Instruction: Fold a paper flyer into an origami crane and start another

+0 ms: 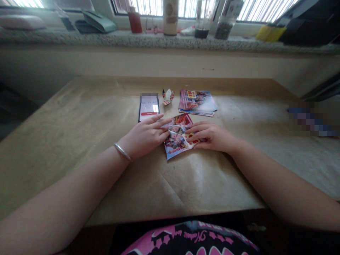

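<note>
A printed, creased sheet of paper in red, blue and white lies on the table in front of me, turned at a slant. My left hand, with a silver bangle at the wrist, rests flat with fingers stretched over the sheet's left edge. From the other side, the fingers of my right hand lie spread on the sheet's right part and hide some of its print. Both thumbs are partly hidden or hard to make out. Just beyond the sheet stands a small folded paper piece.
A phone showing a timer lies by my left hand's fingertips. Behind the sheet is a stack of similar printed papers. A blurred-out item lies far right on the table. Bottles and other objects line the granite windowsill.
</note>
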`<state>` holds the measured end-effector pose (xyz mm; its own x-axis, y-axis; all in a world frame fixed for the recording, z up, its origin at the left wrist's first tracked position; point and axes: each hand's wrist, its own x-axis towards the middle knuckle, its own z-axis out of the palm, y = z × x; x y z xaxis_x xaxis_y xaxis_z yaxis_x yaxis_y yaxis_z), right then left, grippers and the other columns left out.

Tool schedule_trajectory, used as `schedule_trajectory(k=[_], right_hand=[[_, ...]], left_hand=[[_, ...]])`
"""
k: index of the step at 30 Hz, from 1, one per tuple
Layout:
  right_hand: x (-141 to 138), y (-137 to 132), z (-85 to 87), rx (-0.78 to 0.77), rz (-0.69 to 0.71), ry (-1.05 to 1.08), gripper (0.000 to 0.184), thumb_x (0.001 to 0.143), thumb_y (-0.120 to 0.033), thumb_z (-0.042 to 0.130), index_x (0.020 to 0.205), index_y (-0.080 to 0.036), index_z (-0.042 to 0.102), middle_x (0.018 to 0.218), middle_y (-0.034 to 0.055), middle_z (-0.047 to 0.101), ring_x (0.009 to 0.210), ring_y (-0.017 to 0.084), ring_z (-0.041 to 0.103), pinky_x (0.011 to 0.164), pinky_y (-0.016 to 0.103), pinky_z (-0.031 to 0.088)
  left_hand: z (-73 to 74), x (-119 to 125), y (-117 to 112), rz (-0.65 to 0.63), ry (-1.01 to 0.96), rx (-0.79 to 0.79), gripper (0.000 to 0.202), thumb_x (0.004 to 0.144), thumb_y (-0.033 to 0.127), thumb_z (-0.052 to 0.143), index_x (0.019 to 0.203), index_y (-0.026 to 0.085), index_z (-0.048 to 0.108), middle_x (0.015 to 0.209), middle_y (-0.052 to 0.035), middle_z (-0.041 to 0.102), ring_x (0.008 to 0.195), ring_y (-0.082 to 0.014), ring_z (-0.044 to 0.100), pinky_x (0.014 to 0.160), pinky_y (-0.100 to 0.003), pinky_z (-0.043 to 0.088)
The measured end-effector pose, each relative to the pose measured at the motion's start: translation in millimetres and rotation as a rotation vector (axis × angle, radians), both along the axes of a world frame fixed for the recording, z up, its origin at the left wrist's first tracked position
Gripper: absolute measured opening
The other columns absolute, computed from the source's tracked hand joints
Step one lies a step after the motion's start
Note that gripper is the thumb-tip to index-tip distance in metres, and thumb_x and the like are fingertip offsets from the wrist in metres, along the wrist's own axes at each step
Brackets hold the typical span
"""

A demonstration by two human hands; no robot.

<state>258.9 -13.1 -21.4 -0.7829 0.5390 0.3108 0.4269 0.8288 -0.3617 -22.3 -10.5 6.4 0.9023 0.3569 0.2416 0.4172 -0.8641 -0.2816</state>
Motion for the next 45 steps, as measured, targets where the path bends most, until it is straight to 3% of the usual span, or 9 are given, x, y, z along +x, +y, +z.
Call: schedule_trajectory(k=[3, 6, 10, 17, 23, 30, 37, 40, 45], right_hand=[[4.1, -0.8, 4.7, 0.065, -0.044, -0.066, 0.021, 0.089, -0.031, 0.058, 0.102, -0.028, 0.074, 0.112, 0.0031, 0.071, 0.106, 0.021, 0.063, 0.093, 0.039, 0.050], [6.7, -1.8, 8.4, 0.123, -0.100, -0.116, 0.025, 0.092, -0.027, 0.051, 0.102, -0.029, 0.074, 0.110, 0.0011, 0.072, 0.101, 0.020, 0.064, 0.090, 0.038, 0.051], [9.2, -1.2, 9.1, 0.186, -0.176, -0.182, 0.029, 0.093, -0.025, 0.047, 0.104, -0.029, 0.074, 0.109, 0.0015, 0.072, 0.100, 0.021, 0.064, 0.088, 0.039, 0.051], [7.3, -8.3, 10.9, 0.259, -0.212, -0.241, 0.027, 0.087, -0.024, 0.052, 0.102, -0.023, 0.075, 0.102, 0.0059, 0.072, 0.089, 0.021, 0.065, 0.081, 0.036, 0.051], [7.9, -11.6, 14.1, 0.245, -0.201, -0.263, 0.028, 0.092, -0.026, 0.049, 0.101, -0.024, 0.075, 0.103, 0.0031, 0.073, 0.089, 0.021, 0.066, 0.080, 0.035, 0.051], [2.5, -9.0, 5.9, 0.249, -0.260, -0.222, 0.025, 0.092, -0.028, 0.052, 0.102, -0.027, 0.075, 0.105, 0.0028, 0.073, 0.090, 0.020, 0.066, 0.079, 0.033, 0.049], [-5.2, -8.9, -1.1, 0.203, -0.285, -0.137, 0.024, 0.092, -0.026, 0.053, 0.101, -0.025, 0.075, 0.104, 0.0033, 0.073, 0.089, 0.019, 0.065, 0.079, 0.032, 0.049], [-4.3, -6.5, -3.4, 0.144, -0.283, -0.076, 0.022, 0.090, -0.027, 0.055, 0.099, -0.023, 0.075, 0.103, 0.0049, 0.072, 0.091, 0.019, 0.064, 0.082, 0.033, 0.049], [-6.5, -1.8, -6.3, 0.050, -0.366, 0.008, 0.021, 0.088, -0.028, 0.055, 0.084, -0.018, 0.073, 0.089, 0.0081, 0.068, 0.082, 0.019, 0.061, 0.076, 0.032, 0.048]], left_hand=[[1.4, 2.0, -3.2, -0.026, 0.032, 0.006, 0.026, 0.093, 0.011, 0.046, 0.105, 0.014, 0.068, 0.110, -0.0086, 0.071, 0.123, -0.0208, 0.055, 0.107, -0.041, 0.042], [1.4, 2.0, -6.1, 0.034, 0.070, -0.010, 0.026, 0.092, 0.012, 0.047, 0.108, 0.013, 0.067, 0.112, -0.0100, 0.070, 0.106, -0.0221, 0.065, 0.088, -0.035, 0.054], [1.8, 0.9, -8.7, 0.131, 0.113, -0.058, 0.027, 0.088, 0.011, 0.049, 0.109, 0.016, 0.067, 0.112, -0.0094, 0.069, 0.089, -0.0213, 0.069, 0.068, -0.031, 0.054], [5.7, 1.6, -11.2, 0.139, 0.128, -0.100, 0.022, 0.087, 0.011, 0.049, 0.096, 0.015, 0.069, 0.099, -0.0078, 0.072, 0.087, -0.0198, 0.067, 0.071, -0.030, 0.052], [10.7, 1.0, -12.2, 0.142, 0.156, -0.076, 0.014, 0.085, 0.018, 0.053, 0.077, 0.016, 0.065, 0.076, -0.0047, 0.068, 0.068, -0.0169, 0.064, 0.063, -0.028, 0.048], [14.5, -3.8, -12.4, 0.198, 0.158, -0.130, 0.018, 0.087, 0.024, 0.052, 0.082, 0.017, 0.067, 0.088, -0.0066, 0.069, 0.072, -0.0169, 0.063, 0.063, -0.028, 0.047], [14.0, -8.6, -10.4, 0.214, 0.131, -0.175, 0.026, 0.092, 0.031, 0.049, 0.108, 0.024, 0.068, 0.106, -0.0069, 0.067, 0.083, -0.0185, 0.063, 0.069, -0.028, 0.047], [9.7, -12.2, -2.8, 0.192, 0.112, -0.202, 0.027, 0.094, 0.031, 0.047, 0.107, 0.026, 0.069, 0.104, -0.0049, 0.068, 0.085, -0.0174, 0.062, 0.071, -0.027, 0.047], [2.9, -15.4, 9.3, 0.236, 0.017, -0.313, 0.034, 0.095, 0.033, 0.042, 0.087, 0.020, 0.072, 0.093, -0.0048, 0.068, 0.083, -0.0157, 0.061, 0.072, -0.025, 0.044]])
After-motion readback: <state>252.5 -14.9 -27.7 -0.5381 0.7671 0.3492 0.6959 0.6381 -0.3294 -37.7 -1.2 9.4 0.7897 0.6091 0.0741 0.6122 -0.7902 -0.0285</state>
